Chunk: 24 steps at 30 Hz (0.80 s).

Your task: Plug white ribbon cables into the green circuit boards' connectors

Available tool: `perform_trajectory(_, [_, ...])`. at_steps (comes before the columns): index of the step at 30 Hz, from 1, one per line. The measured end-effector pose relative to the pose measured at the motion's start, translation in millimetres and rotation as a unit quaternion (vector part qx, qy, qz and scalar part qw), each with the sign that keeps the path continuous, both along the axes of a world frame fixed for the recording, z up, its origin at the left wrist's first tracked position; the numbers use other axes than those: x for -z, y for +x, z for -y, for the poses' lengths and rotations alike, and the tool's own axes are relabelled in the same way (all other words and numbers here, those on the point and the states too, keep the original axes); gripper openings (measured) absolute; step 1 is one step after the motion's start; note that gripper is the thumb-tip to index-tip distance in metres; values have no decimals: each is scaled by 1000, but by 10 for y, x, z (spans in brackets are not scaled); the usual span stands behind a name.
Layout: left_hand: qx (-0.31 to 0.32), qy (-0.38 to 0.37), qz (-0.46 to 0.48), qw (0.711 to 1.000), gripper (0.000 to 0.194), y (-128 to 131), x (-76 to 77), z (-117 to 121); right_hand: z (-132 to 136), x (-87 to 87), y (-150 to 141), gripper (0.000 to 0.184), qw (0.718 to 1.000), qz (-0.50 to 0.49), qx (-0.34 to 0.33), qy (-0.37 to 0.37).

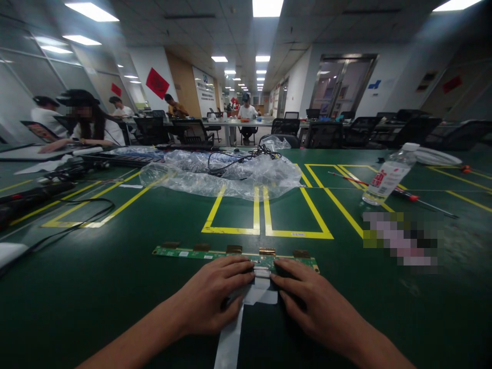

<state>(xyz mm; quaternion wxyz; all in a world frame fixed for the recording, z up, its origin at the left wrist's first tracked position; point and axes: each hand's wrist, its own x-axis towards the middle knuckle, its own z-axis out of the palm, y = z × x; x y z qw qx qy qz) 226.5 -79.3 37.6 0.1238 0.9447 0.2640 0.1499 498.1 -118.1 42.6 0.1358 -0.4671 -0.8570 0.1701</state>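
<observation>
Both your hands, the left hand (221, 292) and the right hand (313, 297), rest backs up, fingertips at the near edge of a long, narrow green circuit board (215, 254). It lies crosswise on the tabletop (115, 287) just ahead of them, one end reaching out past each hand. Your fingers are slightly bent; whether either hand pinches or only presses cannot be told. Between them, a white flat ribbon cable (229, 338) appears to run from the board's middle back toward you, past your left thumb. Expect the board to be light and fairly stiff, yet bendable along its length, so take it by the bare edges and support its middle. The brown flex tabs (267, 251) on its far side look thin and fragile; keep off them. The cable should be soft and crease easily.
</observation>
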Motion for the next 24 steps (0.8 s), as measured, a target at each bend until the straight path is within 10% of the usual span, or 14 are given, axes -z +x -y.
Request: perform_trajectory(24, [4, 47, -39, 998, 57, 22, -23, -23, 35, -47, -59, 44, 1000, 9, -11, 19])
